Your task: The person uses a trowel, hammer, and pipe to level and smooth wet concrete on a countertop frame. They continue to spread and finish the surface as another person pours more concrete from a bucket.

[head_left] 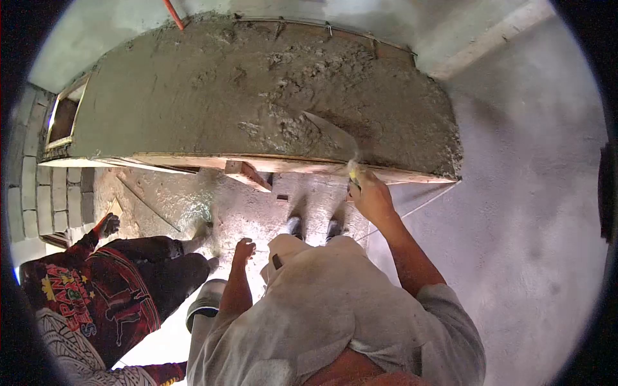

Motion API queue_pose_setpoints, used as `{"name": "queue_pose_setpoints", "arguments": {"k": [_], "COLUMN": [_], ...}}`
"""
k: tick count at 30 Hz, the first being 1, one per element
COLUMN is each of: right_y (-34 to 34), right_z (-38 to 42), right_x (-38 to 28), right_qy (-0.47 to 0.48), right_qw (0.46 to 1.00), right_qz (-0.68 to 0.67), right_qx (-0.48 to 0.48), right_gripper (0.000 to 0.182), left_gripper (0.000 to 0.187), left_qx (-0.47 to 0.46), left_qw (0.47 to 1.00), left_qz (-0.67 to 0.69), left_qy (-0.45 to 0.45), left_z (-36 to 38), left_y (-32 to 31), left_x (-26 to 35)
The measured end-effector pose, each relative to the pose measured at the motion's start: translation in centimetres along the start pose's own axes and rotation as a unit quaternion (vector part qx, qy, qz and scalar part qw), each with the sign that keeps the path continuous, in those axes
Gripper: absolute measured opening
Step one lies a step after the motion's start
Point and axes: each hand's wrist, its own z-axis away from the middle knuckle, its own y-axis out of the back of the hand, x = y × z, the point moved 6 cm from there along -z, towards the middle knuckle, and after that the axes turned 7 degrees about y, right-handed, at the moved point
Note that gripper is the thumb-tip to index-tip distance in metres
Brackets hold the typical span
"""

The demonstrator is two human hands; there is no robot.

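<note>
Trowel (337, 136) on wet concrete (174, 96), right fingers (362, 183) tight around it, left fingers (245, 244) unclear, timber block (248, 176) and co-worker (129, 283) leftward.

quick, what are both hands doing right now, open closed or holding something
Left hand: fingers curled, nothing visible in it; can't tell whether fully closed.
Right hand: closed on the handle of a trowel.

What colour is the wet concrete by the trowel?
The concrete is dull greyish brown, seen in the head view.
</note>
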Motion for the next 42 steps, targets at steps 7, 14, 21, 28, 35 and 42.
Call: {"name": "queue_pose_setpoints", "arguments": {"k": [7,14,21,28,35,42], "right_y": [1.1,2.6,-1.9,-4.0,1.0,-10.0], "right_z": [-3.5,-6.6,-9.4,-7.3,0.3,13.2], "right_x": [-2.6,-5.1,-8.0,-6.2,-2.5,5.1], "right_qy": [0.072,0.073,0.124,0.103,-0.036,-0.167], "right_qw": [0.996,0.997,0.991,0.994,0.975,0.923], "right_qz": [-0.013,-0.031,0.015,0.019,-0.218,-0.345], "right_qx": [0.053,0.023,-0.051,-0.014,0.01,-0.043], "right_gripper": [0.044,0.043,0.042,0.045,0.039,0.026], "left_gripper": [0.047,0.042,0.031,0.037,0.036,0.034], "left_qx": [0.029,0.027,0.015,-0.004,-0.013,-0.081], "left_qw": [1.0,1.0,0.997,1.0,0.998,0.897], "left_qz": [0.004,-0.004,-0.009,0.017,-0.042,-0.173], "left_qy": [0.001,0.013,0.069,0.002,0.039,-0.398], "left_z": [-0.5,0.2,0.8,-0.4,-1.3,-7.7], "left_y": [1.0,1.9,1.1,0.8,0.2,-1.4], "left_x": [1.4,-2.1,-4.9,-6.5,-4.0,0.5]}}
